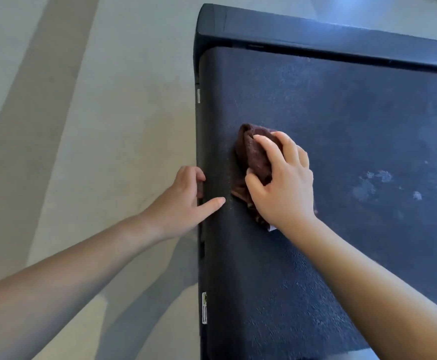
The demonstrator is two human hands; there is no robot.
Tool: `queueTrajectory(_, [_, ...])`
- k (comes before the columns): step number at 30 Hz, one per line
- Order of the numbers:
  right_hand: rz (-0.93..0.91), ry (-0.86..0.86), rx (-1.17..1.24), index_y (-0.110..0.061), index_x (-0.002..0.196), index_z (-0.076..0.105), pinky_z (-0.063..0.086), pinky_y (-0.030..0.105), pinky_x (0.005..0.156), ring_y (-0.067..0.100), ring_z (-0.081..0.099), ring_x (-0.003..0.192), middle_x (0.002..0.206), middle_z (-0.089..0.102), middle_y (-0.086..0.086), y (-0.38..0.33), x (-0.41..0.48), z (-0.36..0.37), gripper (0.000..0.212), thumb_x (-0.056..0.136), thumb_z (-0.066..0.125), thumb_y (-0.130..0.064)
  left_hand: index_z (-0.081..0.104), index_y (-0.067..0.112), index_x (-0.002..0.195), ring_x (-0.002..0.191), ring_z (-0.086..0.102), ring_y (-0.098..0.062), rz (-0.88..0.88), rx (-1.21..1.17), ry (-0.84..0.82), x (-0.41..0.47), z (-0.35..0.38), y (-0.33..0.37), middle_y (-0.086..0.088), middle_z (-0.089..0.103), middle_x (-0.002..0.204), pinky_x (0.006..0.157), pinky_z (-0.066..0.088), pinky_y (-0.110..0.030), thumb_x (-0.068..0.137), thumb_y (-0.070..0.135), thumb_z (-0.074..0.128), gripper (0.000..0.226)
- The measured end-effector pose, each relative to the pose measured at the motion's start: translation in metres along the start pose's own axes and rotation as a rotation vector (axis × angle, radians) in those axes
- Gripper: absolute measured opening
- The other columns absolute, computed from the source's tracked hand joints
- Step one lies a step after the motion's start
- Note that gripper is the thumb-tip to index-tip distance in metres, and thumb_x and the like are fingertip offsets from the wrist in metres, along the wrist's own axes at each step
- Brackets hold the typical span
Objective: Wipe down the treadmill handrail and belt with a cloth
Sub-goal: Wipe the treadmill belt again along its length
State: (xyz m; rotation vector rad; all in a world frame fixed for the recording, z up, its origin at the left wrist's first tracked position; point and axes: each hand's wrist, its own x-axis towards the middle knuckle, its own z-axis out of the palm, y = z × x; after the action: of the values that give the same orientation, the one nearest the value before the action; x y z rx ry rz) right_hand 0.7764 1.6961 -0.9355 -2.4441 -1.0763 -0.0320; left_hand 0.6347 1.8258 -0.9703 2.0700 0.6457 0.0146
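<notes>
Currently right hand [282,183] clutches bunched cloth [253,154] on belt [342,113]; cloth likely soft, light, best gripped bunched from above. Left hand [183,201] fingers hooked over deck edge [199,141].

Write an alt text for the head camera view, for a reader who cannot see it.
A person's right hand grips a brown cloth against a dusty dark treadmill belt. The left hand holds the treadmill's side edge, beside a pale floor.

- We see our left hand [183,201] and left forearm [82,261] bare, uncovered right to the edge of view.
- Our right hand [285,183] and right forearm [368,276] are equally bare, smooth, slender at the wrist.
</notes>
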Motion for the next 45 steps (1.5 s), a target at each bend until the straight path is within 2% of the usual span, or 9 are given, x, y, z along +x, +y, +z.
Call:
queueTrajectory(5, [-0.066,-0.052,0.001,-0.034,0.134,0.042,0.037,0.054,0.097,0.024,0.029,0.13,0.144,0.033,-0.005,0.011,-0.044,-0.012,0.056,0.079,0.049,-0.044,0.032,0.015,0.13,0.098,0.055,-0.014,-0.038,0.127,0.05,-0.018,0.008,0.016,0.0,0.037,0.13,0.088,0.043,-0.03,0.092,0.045,0.046,0.05])
queueTrajectory(9, [-0.091,-0.072,0.004,-0.032,0.133,0.043,0.034,0.056,0.098,0.027,0.027,0.128,0.142,0.034,-0.003,0.011,-0.037,-0.013,0.053,0.081,0.054,-0.042,0.013,0.015,0.148,0.121,0.045,-0.015,-0.055,0.249,0.0,-0.063,0.028,0.036,0.0,0.02,0.149,0.102,0.033,-0.026,0.096,0.042,0.039,0.065])
queueTrajectory(19, [-0.13,-0.135,0.028,-0.03,0.138,0.039,0.025,0.055,0.103,0.03,0.024,0.132,0.147,0.029,0.002,-0.021,-0.003,0.0,0.054,0.087,0.053,-0.04,-0.007,0.037,0.146,0.106,0.047,-0.002,-0.111,0.282,-0.182,-0.175,0.063,0.032,0.02,0.013,0.144,0.084,0.038,-0.017,0.091,0.057,0.033,0.071])
queueTrajectory(25, [-0.197,-0.152,0.031,-0.032,0.136,0.039,0.028,0.056,0.1,0.026,0.022,0.129,0.146,0.029,0.0,-0.021,-0.076,-0.015,0.053,0.086,0.053,-0.041,0.027,0.027,0.142,0.108,0.049,-0.005,-0.039,0.372,-0.107,-0.155,0.035,0.005,0.006,0.031,0.144,0.088,0.035,-0.016,0.094,0.048,0.038,0.053])
queueTrajectory(29, [-0.17,-0.099,-0.004,-0.035,0.132,0.039,0.036,0.056,0.093,0.024,0.024,0.126,0.142,0.031,-0.003,-0.014,-0.14,-0.027,0.054,0.08,0.045,-0.048,0.045,0.022,0.132,0.097,0.054,-0.005,-0.004,0.399,0.07,-0.108,0.009,-0.002,0.003,0.045,0.133,0.081,0.035,-0.021,0.095,0.037,0.043,0.04])
queueTrajectory(32, [-0.123,-0.1,-0.039,-0.037,0.133,0.038,0.039,0.053,0.092,0.024,0.027,0.128,0.143,0.032,-0.005,-0.005,-0.167,-0.037,0.056,0.079,0.042,-0.05,0.05,0.019,0.126,0.105,0.055,-0.015,0.121,0.382,0.195,-0.068,-0.002,0.018,-0.001,0.049,0.127,0.084,0.04,-0.028,0.094,0.032,0.045,0.034])
queueTrajectory(35, [-0.033,-0.063,-0.065,-0.037,0.132,0.039,0.04,0.053,0.092,0.024,0.03,0.127,0.141,0.034,-0.007,0.004,-0.167,-0.043,0.055,0.078,0.041,-0.049,0.051,0.017,0.124,0.116,0.049,-0.018,0.282,0.351,0.234,-0.047,0.008,0.05,0.0,0.05,0.128,0.092,0.039,-0.031,0.093,0.027,0.048,0.033])
queueTrajectory(39, [0.143,0.048,-0.111,-0.034,0.13,0.045,0.04,0.05,0.087,0.023,0.031,0.123,0.139,0.038,-0.006,0.021,-0.14,-0.044,0.054,0.077,0.047,-0.043,0.052,0.015,0.127,0.124,0.044,-0.022,0.455,0.458,0.092,-0.061,0.038,0.064,-0.003,0.048,0.134,0.099,0.039,-0.04,0.091,0.03,0.051,0.039])
queueTrajectory(45, [0.186,0.052,-0.12,-0.031,0.133,0.043,0.036,0.051,0.091,0.023,0.027,0.127,0.143,0.034,-0.004,0.034,-0.119,-0.048,0.054,0.081,0.051,-0.041,0.015,0.021,0.149,0.144,-0.006,-0.014,0.36,0.659,-0.035,-0.09,0.067,0.045,0.002,0.001,0.158,0.115,0.005,-0.046,0.095,0.045,0.027,0.061])
